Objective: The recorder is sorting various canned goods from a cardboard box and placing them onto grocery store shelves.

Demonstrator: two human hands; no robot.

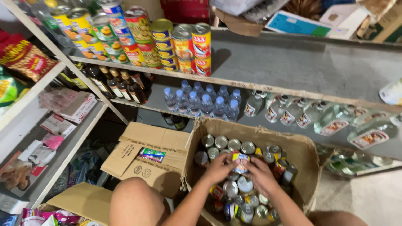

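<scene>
Both my hands are inside an open cardboard box [307, 157] full of several small tin cans. My left hand [217, 168] and my right hand [261, 175] together hold one small can [240, 162] with a colourful label, lifted a little above the other cans [234, 190]. The loose cans lie upright and tilted, mostly with silver lids showing. My bare knee [136, 201] is in front of the box at the lower left.
Stacked cans [167, 46] fill the upper grey shelf, its right part bare [301, 62]. Below stand dark bottles [121, 86], small water bottles [201, 102] and clear bottles [331, 119]. A second cardboard box [146, 155] sits to the left. Snack packets [23, 56] line the left shelves.
</scene>
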